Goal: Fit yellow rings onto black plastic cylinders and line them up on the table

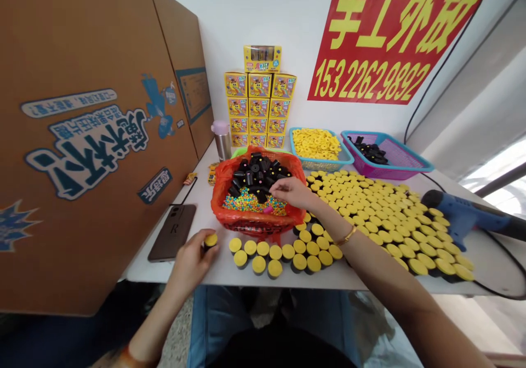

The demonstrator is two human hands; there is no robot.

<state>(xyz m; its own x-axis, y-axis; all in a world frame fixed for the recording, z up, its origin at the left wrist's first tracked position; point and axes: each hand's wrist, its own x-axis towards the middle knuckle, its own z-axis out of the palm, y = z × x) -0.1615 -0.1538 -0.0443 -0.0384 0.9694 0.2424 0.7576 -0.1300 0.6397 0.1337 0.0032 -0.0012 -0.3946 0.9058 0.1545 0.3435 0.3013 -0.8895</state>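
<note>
My left hand (191, 264) is closed around a small black cup with a yellow lid (211, 239), near the table's front edge. My right hand (293, 192) reaches over the red-lined basket (222, 211), with its fingers pinched together beside the black cups (255, 171). Whatever is between those fingertips is too small or hidden to tell. Multicoloured candy beads (246, 201) fill the basket's bottom, with a pink piece (268, 210) among them. Several yellow-lidded black cups (275, 268) stand in loose rows before the basket.
Many more yellow-lidded cups (378, 214) cover the table's right side, beside a blue power tool (464, 214). Behind are baskets of yellow lids (315, 144) and black parts (370, 151), stacked yellow boxes (258, 105) and a flask (222, 140). A phone (172, 232) lies by the large carton (82, 137).
</note>
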